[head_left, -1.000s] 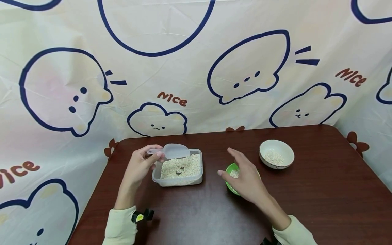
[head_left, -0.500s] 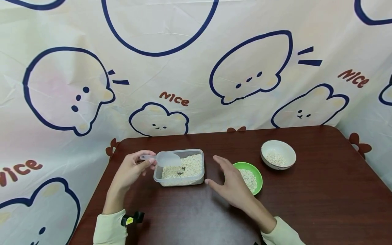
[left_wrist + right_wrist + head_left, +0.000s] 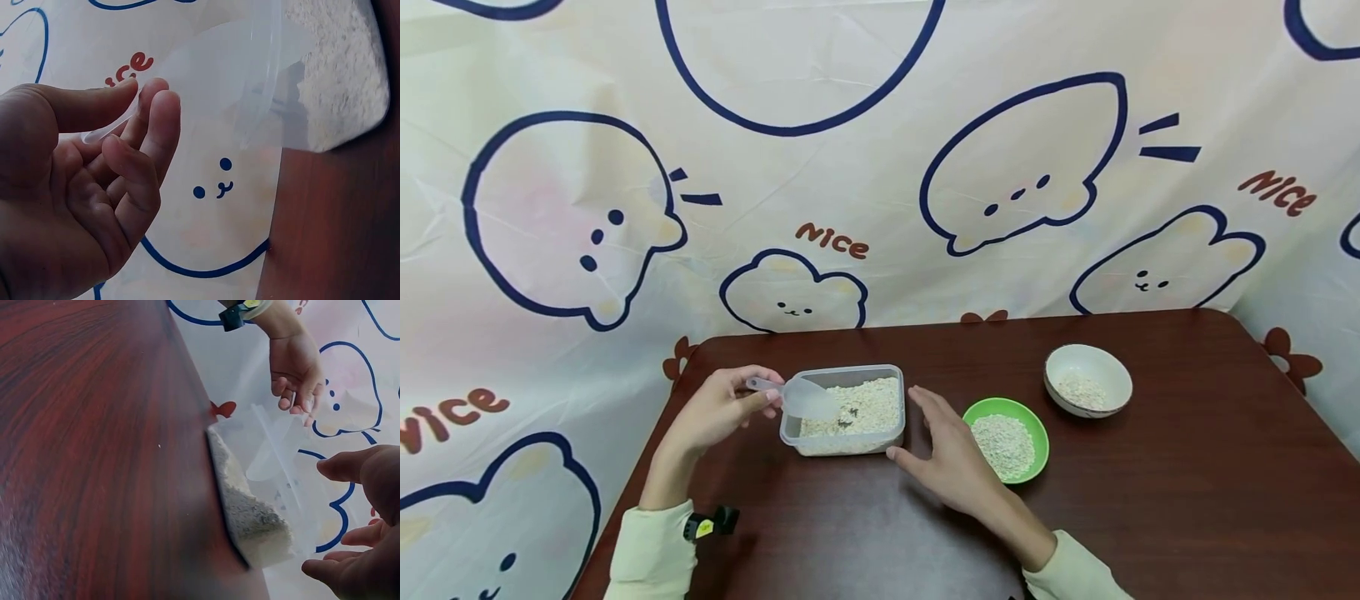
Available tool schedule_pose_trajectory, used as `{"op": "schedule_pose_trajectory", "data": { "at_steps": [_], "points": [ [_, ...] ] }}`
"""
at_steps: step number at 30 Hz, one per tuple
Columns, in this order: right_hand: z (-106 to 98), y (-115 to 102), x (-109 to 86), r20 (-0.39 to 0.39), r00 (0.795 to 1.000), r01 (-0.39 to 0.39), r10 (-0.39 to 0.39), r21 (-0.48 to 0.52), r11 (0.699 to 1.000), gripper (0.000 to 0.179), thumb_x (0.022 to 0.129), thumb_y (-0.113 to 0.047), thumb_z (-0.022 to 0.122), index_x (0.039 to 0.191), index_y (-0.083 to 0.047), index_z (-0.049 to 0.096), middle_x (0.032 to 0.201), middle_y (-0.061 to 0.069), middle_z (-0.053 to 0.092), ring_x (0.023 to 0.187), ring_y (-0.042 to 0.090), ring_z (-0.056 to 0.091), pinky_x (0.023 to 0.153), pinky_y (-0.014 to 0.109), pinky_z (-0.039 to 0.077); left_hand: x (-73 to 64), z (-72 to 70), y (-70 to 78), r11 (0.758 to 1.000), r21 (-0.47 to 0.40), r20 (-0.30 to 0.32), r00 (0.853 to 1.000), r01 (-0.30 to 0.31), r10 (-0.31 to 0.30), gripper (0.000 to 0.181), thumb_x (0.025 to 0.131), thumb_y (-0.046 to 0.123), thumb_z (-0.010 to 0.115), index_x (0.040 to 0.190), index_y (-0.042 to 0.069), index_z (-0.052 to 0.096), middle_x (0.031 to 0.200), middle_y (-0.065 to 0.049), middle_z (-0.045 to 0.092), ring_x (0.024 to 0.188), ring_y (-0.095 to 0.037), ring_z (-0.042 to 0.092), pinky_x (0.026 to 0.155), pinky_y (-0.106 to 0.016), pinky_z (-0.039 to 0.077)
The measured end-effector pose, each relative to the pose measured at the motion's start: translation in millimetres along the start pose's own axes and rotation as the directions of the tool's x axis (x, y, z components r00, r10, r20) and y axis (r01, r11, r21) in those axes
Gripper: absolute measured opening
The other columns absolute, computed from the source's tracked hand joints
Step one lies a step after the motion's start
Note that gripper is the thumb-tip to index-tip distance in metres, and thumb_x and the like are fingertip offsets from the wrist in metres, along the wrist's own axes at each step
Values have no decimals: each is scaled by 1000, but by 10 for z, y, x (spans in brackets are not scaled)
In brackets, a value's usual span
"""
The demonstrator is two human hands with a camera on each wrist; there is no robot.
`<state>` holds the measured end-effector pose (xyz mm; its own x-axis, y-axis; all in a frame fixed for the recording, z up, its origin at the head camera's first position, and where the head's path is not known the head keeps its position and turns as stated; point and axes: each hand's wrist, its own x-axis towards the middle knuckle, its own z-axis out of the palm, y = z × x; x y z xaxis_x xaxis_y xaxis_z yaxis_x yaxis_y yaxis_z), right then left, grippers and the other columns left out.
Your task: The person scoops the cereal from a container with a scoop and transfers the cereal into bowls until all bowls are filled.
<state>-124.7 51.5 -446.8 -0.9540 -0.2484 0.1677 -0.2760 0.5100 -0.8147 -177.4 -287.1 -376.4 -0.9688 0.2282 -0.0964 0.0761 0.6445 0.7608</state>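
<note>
In the head view my left hand pinches the handle of a translucent plastic scoop between thumb and fingers. The scoop's bowl overlaps the left part of a clear rectangular container, which holds pale flakes like oats with a few dark specks on top. On the container's right side is my right hand, thumb and fingers spread, fingertips right at its wall. The left wrist view shows the scoop handle between thumb and fingertips. In the right wrist view, the container lies beside the spread fingers.
A green dish of the same flakes stands right of my right hand, partly behind the forearm. Farther back on the right is a white bowl with a few flakes. Behind the dark wooden table hangs a printed cloth.
My right hand has moved left from over the green dish to the container's right side. The left hand has shifted left, lowering the scoop towards the flakes.
</note>
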Motion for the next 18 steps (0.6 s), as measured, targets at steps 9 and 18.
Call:
{"op": "schedule_pose_trajectory", "data": {
  "at_steps": [9,18],
  "points": [
    [79,1,18,33,999,-40,40,-8,999,85,92,-28,86,160,-1,44,165,16,47,133,33,67,108,46,56,55,-99,63,995,100,62,998,-23,17,19,102,13,72,116,2,74,86,-8,76,70,-20,64,55,-29,50],
    [160,63,41,51,998,-37,34,56,998,89,94,-23,85,164,0,36,163,21,46,137,38,64,107,42,57,75,3,19,999,39,147,989,-33,27,22,102,11,70,119,-2,74,84,-10,75,66,-18,59,51,-27,45]
  ]
}}
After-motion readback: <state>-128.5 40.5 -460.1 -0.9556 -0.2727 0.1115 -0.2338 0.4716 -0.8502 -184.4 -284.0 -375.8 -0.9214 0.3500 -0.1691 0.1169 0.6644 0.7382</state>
